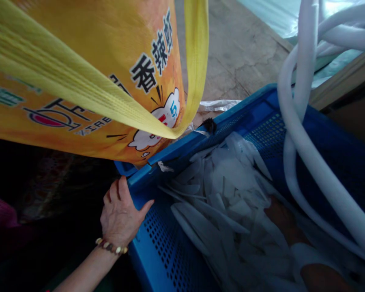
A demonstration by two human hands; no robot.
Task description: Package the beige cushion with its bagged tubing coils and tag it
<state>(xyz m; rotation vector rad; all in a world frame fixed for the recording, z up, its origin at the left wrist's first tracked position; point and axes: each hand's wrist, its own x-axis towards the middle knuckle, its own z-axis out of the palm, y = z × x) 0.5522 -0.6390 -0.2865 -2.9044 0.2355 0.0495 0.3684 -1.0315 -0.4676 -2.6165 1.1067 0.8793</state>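
While the crate rim is gripped by the closed left hand, it is best held steady; the right hand's grip, buried among foam strips, cannot be told.

left hand low in frame, forearm coming up from the bottom edge, wrist roughly straight with a bead bracelet on it. back of hand faces camera, fingers curled over and away, thumb splayed out to the right. grip closed around an edge. right hand probably the dim shape at lower right, mostly buried, forearm running to the bottom right corner; fingers not visible, can't tell its state.
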